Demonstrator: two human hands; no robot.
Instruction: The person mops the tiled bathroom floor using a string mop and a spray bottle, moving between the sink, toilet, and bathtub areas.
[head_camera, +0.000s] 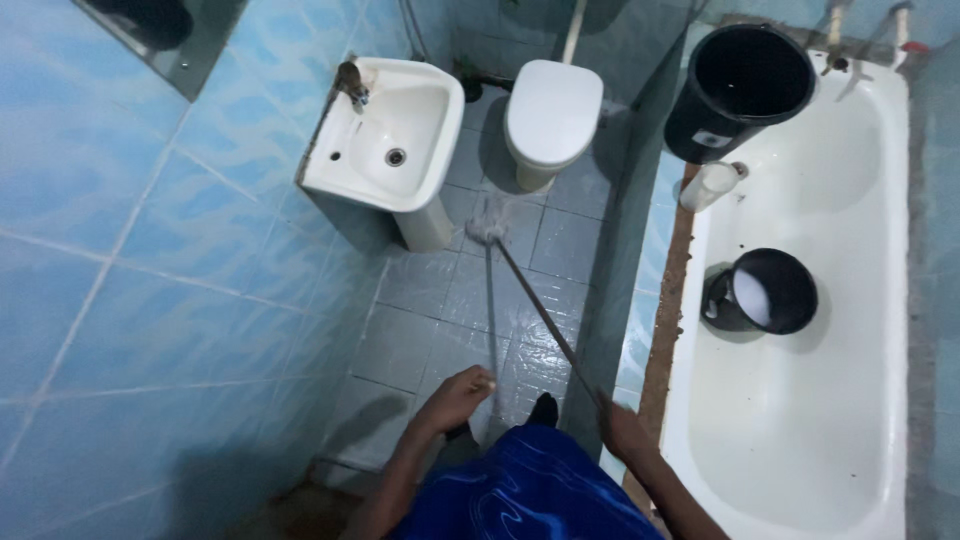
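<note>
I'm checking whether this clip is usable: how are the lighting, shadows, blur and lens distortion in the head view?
Head view: dim, bluish light; the bathtub is the brightest area; soft shadows lie under the sink and beside the toilet; the mop head and both hands, left and right, are slightly smeared; wide-angle bending tilts the tile lines; the lower left corner falls dark.

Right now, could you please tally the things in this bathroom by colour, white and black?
White: 4 – sink, toilet, bathtub, jug
Black: 2 – large bucket, small bucket
Total: 6
</note>
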